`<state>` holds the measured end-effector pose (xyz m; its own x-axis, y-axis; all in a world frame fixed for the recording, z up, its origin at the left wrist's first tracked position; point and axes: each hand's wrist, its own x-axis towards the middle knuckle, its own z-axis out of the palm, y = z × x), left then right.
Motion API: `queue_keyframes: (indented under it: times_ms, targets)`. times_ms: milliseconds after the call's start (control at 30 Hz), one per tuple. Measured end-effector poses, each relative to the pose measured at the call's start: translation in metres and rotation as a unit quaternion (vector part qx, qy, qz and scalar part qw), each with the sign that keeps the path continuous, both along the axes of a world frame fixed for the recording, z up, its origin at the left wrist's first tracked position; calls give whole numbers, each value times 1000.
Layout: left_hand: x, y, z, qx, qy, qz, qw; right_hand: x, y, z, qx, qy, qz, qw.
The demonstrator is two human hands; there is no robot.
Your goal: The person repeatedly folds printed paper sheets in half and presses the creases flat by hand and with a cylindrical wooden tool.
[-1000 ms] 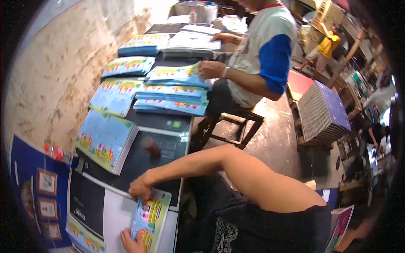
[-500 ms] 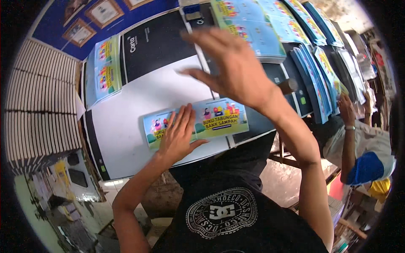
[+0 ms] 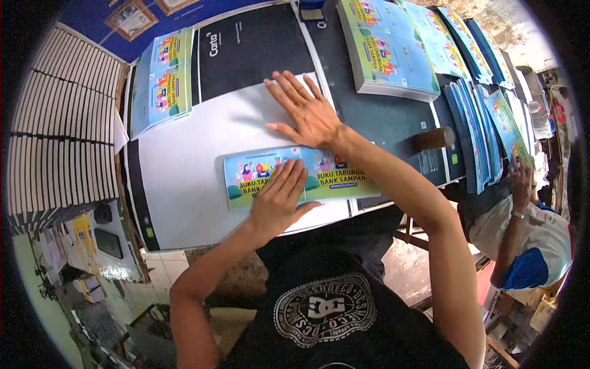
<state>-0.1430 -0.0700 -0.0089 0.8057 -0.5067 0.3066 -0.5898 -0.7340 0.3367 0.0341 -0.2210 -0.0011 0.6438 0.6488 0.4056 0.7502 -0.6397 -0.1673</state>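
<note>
A printed cover sheet (image 3: pixel 246 184) with two colourful covers side by side lies on a white board (image 3: pixel 190 178) before me. My left hand (image 3: pixel 279 195) rests flat across the sheet's middle, fingers stretched and thumb out to the right. Just beyond the sheet's far edge is my right hand (image 3: pixel 302 114), palm down with spread fingers, over the white board. Whether its palm touches the board I cannot tell. Its forearm crosses above the sheet's right part and hides some of it. Neither hand grips anything.
At the far left lies a stack of similar prints (image 3: pixel 163 86); a thicker stack (image 3: pixel 393 67) stands at the back right. Nearer is a brown cylinder (image 3: pixel 435 139). Piled book blocks (image 3: pixel 64 166) rise on the left. At right, a co-worker's hand (image 3: pixel 522 181) touches a printed sheet (image 3: pixel 505 120).
My right hand, raised and blurred before, has come down and leftward, close to the sheet's far edge. My left hand stays on the sheet. The whole view has shifted slightly.
</note>
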Motion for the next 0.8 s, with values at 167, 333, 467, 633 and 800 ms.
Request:
queue_keyframes:
  times_ms: [167, 333, 467, 633, 800]
  targets:
    - [-1, 2, 2, 9, -9, 7, 1000, 6, 0, 106, 182, -122, -8, 976]
    - [4, -1, 4, -5, -2, -7, 1000, -12, -16, 56, 168, -55, 44, 983]
    - [6, 1, 2, -8, -7, 1, 1000, -19, -8, 4, 76, 57, 29, 995]
    - [3, -1, -2, 4, -5, 13, 1000, 1, -19, 55, 169, 16, 96, 981]
    - [2, -1, 4, 13, 5, 12, 1000, -7, -38, 112, 211, -35, 159, 964]
